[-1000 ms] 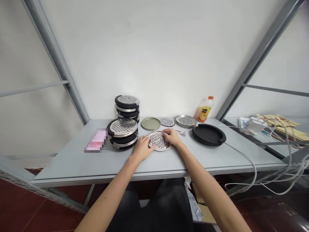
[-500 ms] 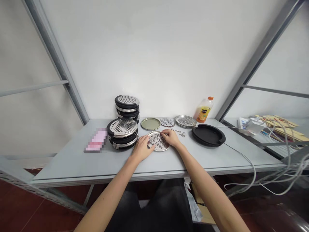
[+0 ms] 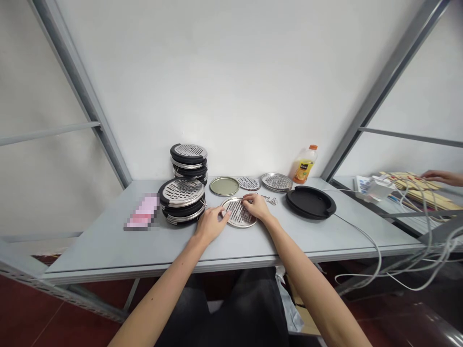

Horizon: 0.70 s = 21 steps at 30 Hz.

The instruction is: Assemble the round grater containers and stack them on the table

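A round perforated steel disc (image 3: 237,216) lies flat on the grey table (image 3: 108,241) in front of me. My left hand (image 3: 209,224) rests at its left rim with the fingers curled against the edge. My right hand (image 3: 256,205) sits on its far right side, fingers bent and pinching at the rim. Just behind the right hand lie some small metal clips (image 3: 270,199).
Two stacks of black-rimmed perforated discs (image 3: 183,198) (image 3: 188,160) stand at the left. Behind are a plain lid (image 3: 224,186), two more steel discs (image 3: 249,183) (image 3: 277,181), an orange juice bottle (image 3: 304,166) and a black tray (image 3: 310,202). Cables (image 3: 376,246) hang at the right, where another person's hand (image 3: 439,176) shows.
My hands stay on the disc, which has shifted very slightly. Another person's hand has come into view at the far right.
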### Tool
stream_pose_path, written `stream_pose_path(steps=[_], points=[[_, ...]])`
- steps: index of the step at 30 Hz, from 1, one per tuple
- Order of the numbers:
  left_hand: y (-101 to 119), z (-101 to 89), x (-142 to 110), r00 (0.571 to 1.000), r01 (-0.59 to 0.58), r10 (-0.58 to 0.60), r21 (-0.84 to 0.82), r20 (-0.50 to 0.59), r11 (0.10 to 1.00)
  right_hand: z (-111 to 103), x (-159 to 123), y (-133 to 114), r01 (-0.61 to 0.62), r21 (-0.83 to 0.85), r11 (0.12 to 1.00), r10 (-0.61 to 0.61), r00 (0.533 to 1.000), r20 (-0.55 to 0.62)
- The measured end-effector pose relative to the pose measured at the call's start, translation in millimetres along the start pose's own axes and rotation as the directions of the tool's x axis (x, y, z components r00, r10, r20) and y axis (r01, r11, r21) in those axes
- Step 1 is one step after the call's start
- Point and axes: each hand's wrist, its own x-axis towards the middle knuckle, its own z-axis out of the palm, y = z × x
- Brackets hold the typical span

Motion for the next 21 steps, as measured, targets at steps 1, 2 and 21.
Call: stream_pose_path(steps=[1, 2, 21], points=[[1, -1.0, 0, 1.0, 0.009, -0.009, -0.012, 0.011, 1.0, 0, 0, 0, 0.01, 0.003, 1.0, -0.01, 1.0, 0.01], [2, -1.6, -1, 1.0, 0.014, -0.013, -0.025, 0.024, 1.0, 1, 0, 1, 0.019, 0.008, 1.0, -0.019, 1.0, 0.02], [3, -7.6, 0, 0.967, -0.138, 0.142, -0.034, 0.211, 0.99, 9, -3, -10, 0.128, 0.132, 0.983, -0.145, 0.98, 0.134]])
